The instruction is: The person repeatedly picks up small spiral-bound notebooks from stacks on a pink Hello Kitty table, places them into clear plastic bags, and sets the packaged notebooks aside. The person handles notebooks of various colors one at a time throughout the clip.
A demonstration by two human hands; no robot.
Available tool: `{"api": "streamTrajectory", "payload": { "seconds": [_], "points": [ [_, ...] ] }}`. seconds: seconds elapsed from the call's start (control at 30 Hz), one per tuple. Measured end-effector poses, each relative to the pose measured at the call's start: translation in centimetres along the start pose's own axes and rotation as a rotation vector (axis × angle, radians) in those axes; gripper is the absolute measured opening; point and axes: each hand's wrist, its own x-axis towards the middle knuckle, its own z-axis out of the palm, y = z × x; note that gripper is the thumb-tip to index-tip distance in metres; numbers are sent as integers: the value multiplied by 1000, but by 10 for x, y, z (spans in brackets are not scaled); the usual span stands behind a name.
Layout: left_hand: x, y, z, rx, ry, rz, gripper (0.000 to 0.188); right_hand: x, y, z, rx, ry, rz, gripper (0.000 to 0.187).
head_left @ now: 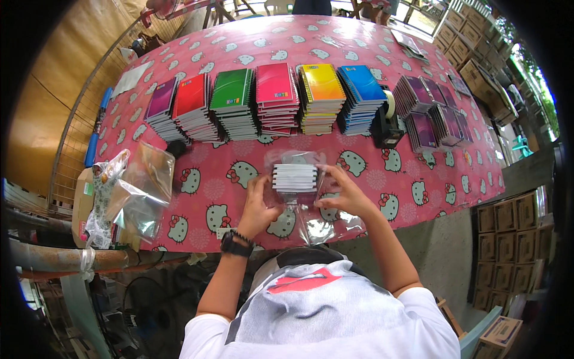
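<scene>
A small stack of spiral notebooks [295, 179], its white page edges facing up, sits inside a clear plastic bag [308, 200] at the near middle of the table. My left hand [259, 208] grips the bag along the stack's left side, thumb near its lower corner. On the other side my right hand [347, 195] holds the bag's right edge between thumb and fingers. The loose end of the plastic trails toward the table's near edge. Beyond my hands stand notebook piles in a row: purple [161, 97], red [191, 96], green [232, 90], pink [276, 84], yellow [323, 82] and blue [362, 84].
A black tape dispenser [388, 128] stands right of the blue pile. Beside it are bagged purple notebook bundles [435, 113]. Clear plastic sheets [140, 191] lie at the left. The pink tablecloth [412, 203] has cat faces. Cardboard boxes [508, 239] are stacked at the right.
</scene>
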Motion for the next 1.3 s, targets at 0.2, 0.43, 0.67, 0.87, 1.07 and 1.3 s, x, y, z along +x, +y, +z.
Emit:
{"api": "streamTrajectory", "payload": {
  "seconds": [0.2,0.43,0.67,0.87,1.07,1.3],
  "points": [
    [35,6,26,-518,-47,-87,92,19,19,7,158,39,-132,79],
    [20,23,30,-859,-25,-101,92,-5,24,-7,63,212,-167,88],
    [21,14,25,-1294,7,-307,47,-5,22,15,541,329,-8,33],
    [16,20,40,-1052,38,-298,43,-2,22,37,639,378,-23,41],
    [14,9,36,-973,17,-198,53,1,26,42,682,355,-74,43],
    [13,13,0,-668,256,32,49,-17,20,-1,173,424,-257,42]
  ]
}}
